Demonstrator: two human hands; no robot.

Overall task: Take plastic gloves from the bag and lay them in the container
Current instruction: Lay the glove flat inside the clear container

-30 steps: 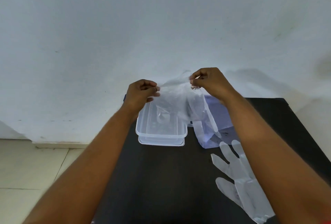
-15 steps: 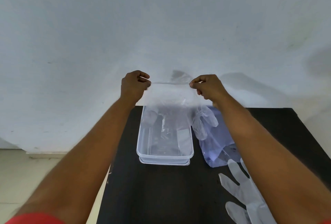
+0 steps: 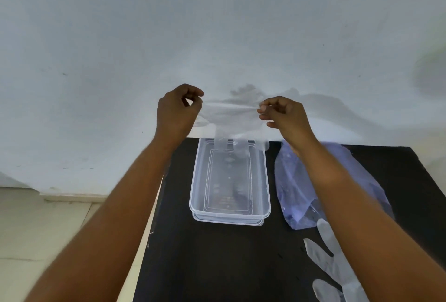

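Overhead, a clear plastic glove (image 3: 231, 118) was stretched out between the two hands, held up in front of the pale wall (image 3: 217, 24) and above the far end of the container (image 3: 230, 181). It was thin and almost see-through, wrinkled along its top edge, and its finger parts hung downward, the tips dangling just over the container's far rim. The left hand (image 3: 177, 113) pinched one end of the top edge between thumb and fingertips, the other fingers curled in; the right hand (image 3: 284, 115) pinched the other end the same way. The glove threw a soft grey shadow on the wall behind it.

The container was a clear rectangular tub with rounded corners, standing upright on a dark table (image 3: 217, 265), and it appeared to sit on or inside a second tub or lid of the same shape. Just to its right lay a bluish transparent bag (image 3: 294, 181), flat and crumpled, partly hidden by the right forearm. Nearer the camera, another clear glove (image 3: 330, 260) lay flat on the table, its fingers pointing toward the bag. Left of the table, a light tiled floor (image 3: 48, 229) met the base of the wall.
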